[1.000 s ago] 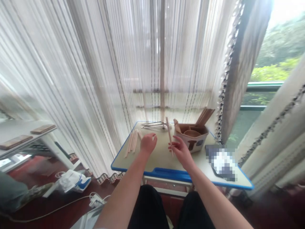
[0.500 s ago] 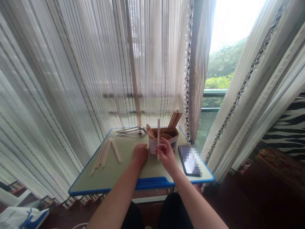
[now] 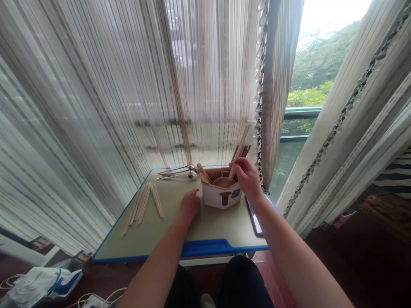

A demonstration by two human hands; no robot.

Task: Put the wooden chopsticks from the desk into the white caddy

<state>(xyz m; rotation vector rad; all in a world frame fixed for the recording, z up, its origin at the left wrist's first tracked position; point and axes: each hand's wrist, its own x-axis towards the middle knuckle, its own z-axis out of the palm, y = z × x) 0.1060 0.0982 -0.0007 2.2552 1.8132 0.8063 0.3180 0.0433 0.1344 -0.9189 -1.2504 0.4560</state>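
My right hand (image 3: 245, 175) is closed on a pair of pale chopsticks (image 3: 243, 141), tilted, with their lower ends inside the right part of a utensil holder (image 3: 221, 197). The holder is white outside and brown inside, with dividers. Darker brown chopsticks (image 3: 246, 150) stand in its back right section, partly behind the held pair. Several short wooden pieces (image 3: 203, 173) lean in its left section. My left hand (image 3: 190, 202) rests on the table just left of the holder, fingers curled in; nothing shows in it.
Several pale chopsticks (image 3: 141, 205) lie on the left of the blue-edged table (image 3: 112, 244). Metal spoons (image 3: 180, 173) lie at the back. A phone (image 3: 256, 220) is under my right forearm. Striped curtains (image 3: 128, 85) hang behind the table.
My right hand has moved right and up with the chopsticks, from in front of the holder to its right side. The chopsticks went from upright to tilted. My left hand stays in place.
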